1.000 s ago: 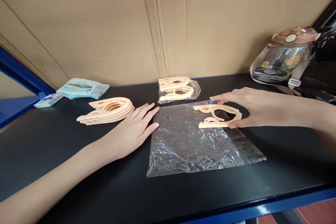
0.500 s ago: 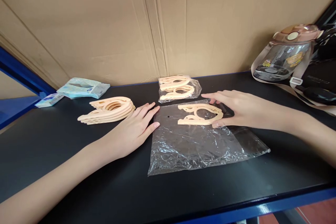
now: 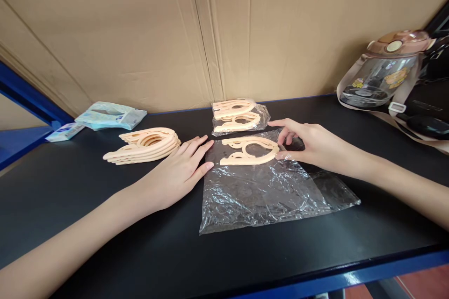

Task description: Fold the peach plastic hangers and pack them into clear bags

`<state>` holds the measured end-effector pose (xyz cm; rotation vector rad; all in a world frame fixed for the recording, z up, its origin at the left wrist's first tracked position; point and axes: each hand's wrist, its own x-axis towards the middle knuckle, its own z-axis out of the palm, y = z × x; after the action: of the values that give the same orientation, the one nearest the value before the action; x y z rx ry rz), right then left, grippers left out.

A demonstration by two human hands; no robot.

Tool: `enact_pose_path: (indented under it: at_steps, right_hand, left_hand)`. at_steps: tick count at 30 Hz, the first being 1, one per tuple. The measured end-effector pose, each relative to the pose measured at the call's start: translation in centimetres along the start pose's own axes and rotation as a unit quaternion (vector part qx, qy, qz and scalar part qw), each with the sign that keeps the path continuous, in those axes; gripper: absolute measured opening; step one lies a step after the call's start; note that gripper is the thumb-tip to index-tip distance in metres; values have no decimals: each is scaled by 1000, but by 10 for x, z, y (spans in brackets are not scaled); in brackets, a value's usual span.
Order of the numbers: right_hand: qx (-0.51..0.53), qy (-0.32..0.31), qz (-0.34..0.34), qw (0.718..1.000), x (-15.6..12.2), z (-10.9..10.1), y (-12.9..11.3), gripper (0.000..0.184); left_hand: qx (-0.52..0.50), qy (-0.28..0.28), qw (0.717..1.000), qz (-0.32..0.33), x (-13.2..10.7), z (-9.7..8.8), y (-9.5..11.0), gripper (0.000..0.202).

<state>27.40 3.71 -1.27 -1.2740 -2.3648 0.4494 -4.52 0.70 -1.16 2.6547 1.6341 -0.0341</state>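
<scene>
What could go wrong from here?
1. The clear bag is thin and crinkled, so it might bunch or slide if the folded hanger by the right hand is pushed.
2. The left hand sits right by the stacked hangers; a backward shift could disturb the pile.
3. The right index finger points close to the wrapped hangers and could nudge them.

No text legible. Tissue pack (image 3: 101, 121): dark-blue printed mark on pale-blue wrap, too small to read. Small pack (image 3: 65, 132) just beside it: blue printing on whitish wrap, likewise unreadable. Black case (image 3: 431, 93), far right: faint line of lettering across front, letters too dim to make out. Bottle (image 3: 375, 91): picture prints, bear (image 3: 396, 78) toward right, smaller yellow figure (image 3: 358, 83) toward left, details blurred.
</scene>
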Motion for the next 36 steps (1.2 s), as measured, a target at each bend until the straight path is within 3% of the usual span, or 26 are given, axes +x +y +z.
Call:
enact_pose_path:
  at_steps: [7,13,25,31,36]
  right_hand:
    - [107,31,43,993,0,2,-5,49]
    - [186,1,53,981,0,0,-8,48]
    - [214,-78,-2,974,0,0,-7,53]
    - [176,-84,-10,981,-2,-3,-8,54]
    - [2,6,9,1000,-2,-11,-5,42]
  left_hand:
    - [-24,25,999,18,2,-2,4,61]
    - [-64,31,997,34,3,-1,4,58]
    - [-111,37,992,53,7,-3,-3,59]
    - [-89,40,993,61,7,-4,-2,57]
    - [-35,31,997,69,4,-8,2,60]
